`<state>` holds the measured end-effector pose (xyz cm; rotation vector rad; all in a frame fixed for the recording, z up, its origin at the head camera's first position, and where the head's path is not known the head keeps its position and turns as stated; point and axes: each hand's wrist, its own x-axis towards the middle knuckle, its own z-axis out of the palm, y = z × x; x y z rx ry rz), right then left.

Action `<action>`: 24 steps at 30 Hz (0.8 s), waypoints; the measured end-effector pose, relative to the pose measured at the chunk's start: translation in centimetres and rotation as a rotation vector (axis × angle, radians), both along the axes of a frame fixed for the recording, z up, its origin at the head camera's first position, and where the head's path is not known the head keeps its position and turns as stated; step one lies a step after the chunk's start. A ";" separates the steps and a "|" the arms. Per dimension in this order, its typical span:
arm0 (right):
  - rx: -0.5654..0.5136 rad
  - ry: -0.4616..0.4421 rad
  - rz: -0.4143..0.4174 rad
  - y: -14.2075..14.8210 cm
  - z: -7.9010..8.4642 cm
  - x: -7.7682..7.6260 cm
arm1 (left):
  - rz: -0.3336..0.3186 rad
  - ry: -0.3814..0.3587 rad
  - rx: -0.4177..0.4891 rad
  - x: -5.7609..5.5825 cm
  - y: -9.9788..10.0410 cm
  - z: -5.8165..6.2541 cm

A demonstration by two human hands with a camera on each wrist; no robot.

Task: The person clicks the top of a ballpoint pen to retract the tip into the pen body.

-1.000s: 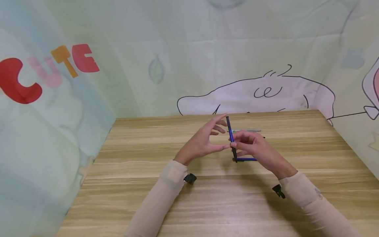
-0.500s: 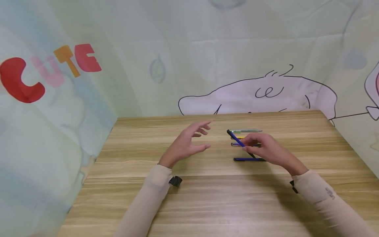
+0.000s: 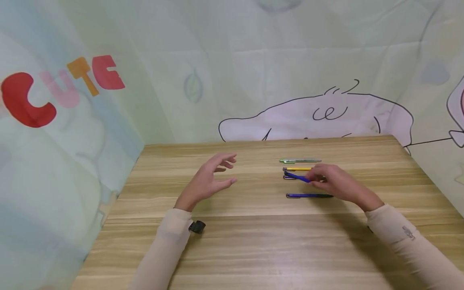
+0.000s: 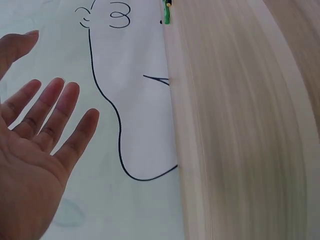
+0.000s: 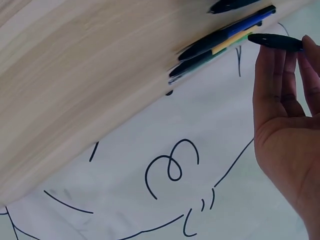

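My right hand (image 3: 335,183) pinches a blue pen (image 3: 298,177) between thumb and fingers, its far end pointing left over another blue pen lying beneath. In the right wrist view the held pen's dark grip end (image 5: 275,42) sticks out past the fingertips. A yellow pen (image 3: 299,169) lies just behind, and a clear pen with green parts (image 3: 300,160) behind that. Nearer the front, a dark blue pen (image 3: 308,195) lies flat. To the left, my left hand (image 3: 208,177) hovers over the table with fingers apart and holds nothing; the left wrist view shows its palm (image 4: 30,175).
The wooden table (image 3: 235,249) meets a printed cloth backdrop (image 3: 163,80) along its back edge. On the left side the cloth carries coloured letters (image 3: 27,100). Black clips sit at the cuffs, such as the left clip (image 3: 197,227).
My left hand has drawn away to the left from the held pen. My right hand has moved right and tipped the blue pen from near upright to almost flat, over the row.
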<state>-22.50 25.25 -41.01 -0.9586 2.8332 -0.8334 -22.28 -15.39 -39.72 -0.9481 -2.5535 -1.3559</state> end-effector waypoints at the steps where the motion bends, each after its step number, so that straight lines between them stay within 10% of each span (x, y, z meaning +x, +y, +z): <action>1: 0.021 0.018 0.006 0.1 -0.1 -0.1 | 0.005 -0.004 0.002 0.1 -0.3 -0.1; 24: 0.280 0.089 0.015 0.5 -1.9 -1.0 | 0.130 -0.045 -0.020 1.4 -6.4 -1.0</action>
